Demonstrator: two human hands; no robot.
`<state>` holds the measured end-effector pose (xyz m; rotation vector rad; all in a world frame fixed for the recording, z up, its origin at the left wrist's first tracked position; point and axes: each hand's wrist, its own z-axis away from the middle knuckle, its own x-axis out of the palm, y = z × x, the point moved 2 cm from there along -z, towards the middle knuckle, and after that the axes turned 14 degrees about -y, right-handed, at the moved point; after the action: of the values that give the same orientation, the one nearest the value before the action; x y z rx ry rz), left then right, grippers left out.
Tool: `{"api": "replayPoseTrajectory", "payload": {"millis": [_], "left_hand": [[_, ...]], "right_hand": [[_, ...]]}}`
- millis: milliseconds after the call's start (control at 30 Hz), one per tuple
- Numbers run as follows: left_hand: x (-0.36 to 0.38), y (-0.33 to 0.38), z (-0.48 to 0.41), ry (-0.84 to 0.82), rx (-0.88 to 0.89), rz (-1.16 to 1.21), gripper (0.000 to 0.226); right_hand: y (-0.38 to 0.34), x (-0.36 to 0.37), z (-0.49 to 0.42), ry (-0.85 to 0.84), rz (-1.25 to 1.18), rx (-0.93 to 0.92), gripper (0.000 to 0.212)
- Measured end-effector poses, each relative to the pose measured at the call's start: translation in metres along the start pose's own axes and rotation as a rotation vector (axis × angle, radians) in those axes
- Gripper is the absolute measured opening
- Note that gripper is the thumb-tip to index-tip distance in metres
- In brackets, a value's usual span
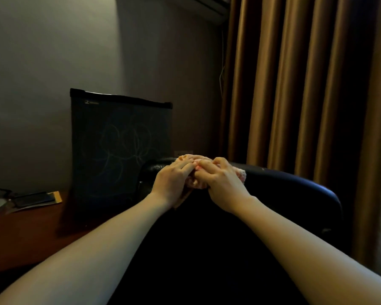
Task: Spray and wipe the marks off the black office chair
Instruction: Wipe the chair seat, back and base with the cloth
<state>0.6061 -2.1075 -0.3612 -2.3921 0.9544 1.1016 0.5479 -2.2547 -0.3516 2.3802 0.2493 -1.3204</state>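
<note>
Two bare forearms are extended from the bottom corners of the frame toward its centre, where they converge just below mid-height. The left hand (174, 181) is held palm down, its fingers (185, 165) stretched forward and lightly curled at the tips. The right hand (221, 183) is set just beside it, also palm down, with the knuckles raised and the fingers bent more sharply. The fingertips of both hands are brought together near the centre of the frame, touching or nearly so. Both wrists are kept roughly straight, in line with the forearms. No sleeves are worn.
</note>
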Motion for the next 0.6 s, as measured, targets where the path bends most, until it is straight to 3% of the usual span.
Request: {"api": "replayPoseTrajectory", "payload": {"millis": [233, 433, 600], "left_hand": [[-0.008, -0.078, 0.001, -0.030, -0.228, -0.043, 0.045], [-0.008, -0.118, 0.005, -0.038, -0.343, -0.020, 0.025], [-0.009, -0.105, 0.004, -0.066, -0.336, -0.043, 0.045]], "right_hand": [[-0.033, 0.025, -0.088, 0.013, -0.007, -0.057, 0.036], [-0.055, 0.027, -0.130, -0.068, -0.009, -0.056, 0.038], [-0.045, 0.017, -0.115, -0.142, -0.021, -0.071, 0.039]]}}
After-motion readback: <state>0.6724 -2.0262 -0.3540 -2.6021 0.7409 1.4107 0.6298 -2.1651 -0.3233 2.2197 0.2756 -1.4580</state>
